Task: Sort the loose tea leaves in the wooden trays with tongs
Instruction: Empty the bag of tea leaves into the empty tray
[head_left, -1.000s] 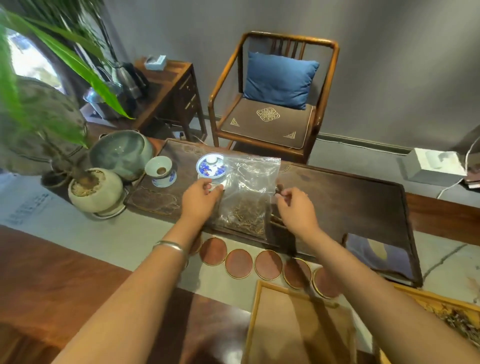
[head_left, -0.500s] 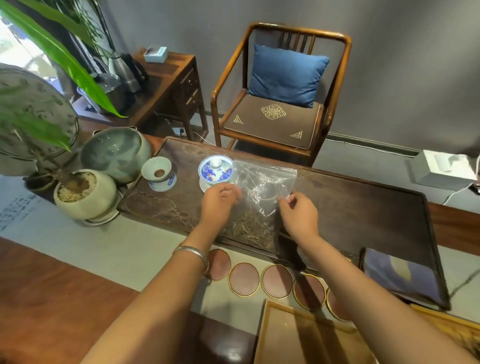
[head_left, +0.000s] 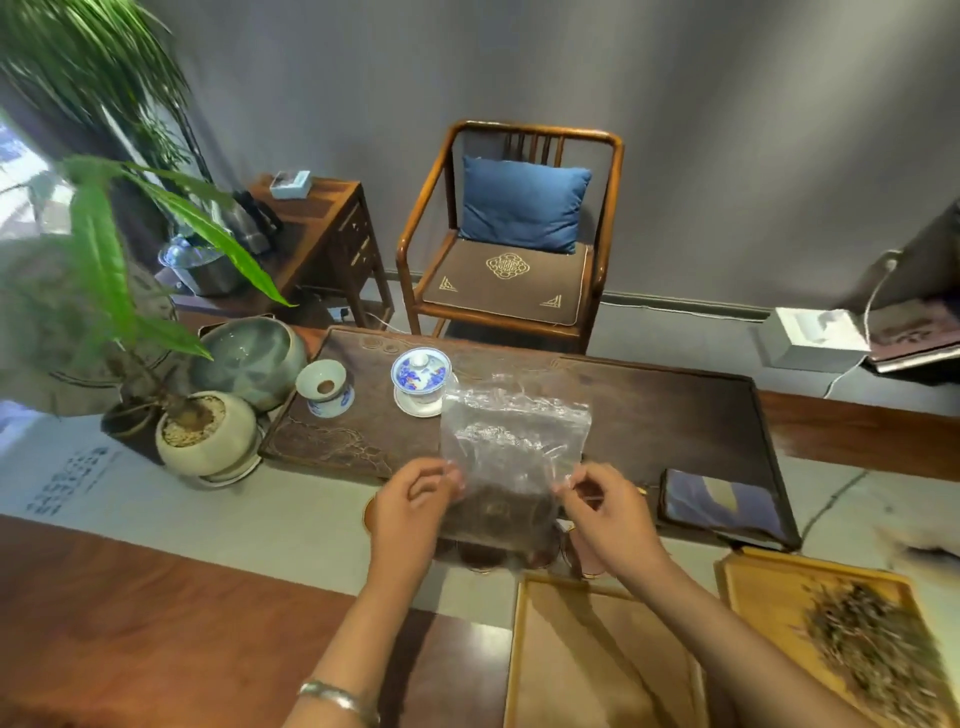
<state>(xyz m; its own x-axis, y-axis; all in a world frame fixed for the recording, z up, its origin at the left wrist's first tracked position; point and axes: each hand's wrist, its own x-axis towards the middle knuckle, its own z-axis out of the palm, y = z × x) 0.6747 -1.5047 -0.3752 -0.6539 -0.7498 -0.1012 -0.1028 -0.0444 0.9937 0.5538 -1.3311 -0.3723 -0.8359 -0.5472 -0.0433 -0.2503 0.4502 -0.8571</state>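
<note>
One clear tea bag (head_left: 511, 457), left hand (head_left: 410, 512) and right hand (head_left: 610, 512) pinching its edges, two wooden trays (head_left: 524, 649).

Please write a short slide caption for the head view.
Both hands, left hand and right hand, hold a clear bag of tea above the wooden trays.

No readable text, brand or number anywhere. Grey table runner (head_left: 156, 499) carries small dark printed characters at 9 o'clock, near the plant pot (head_left: 208, 431), too blurred to read. Chair seat cushion (head_left: 506, 283) at 12 o'clock shows a gold woven knot emblem and corner motifs, ornament only, no lettering. Lidded cup (head_left: 420, 370) has blue painted pattern, no writing.
</note>
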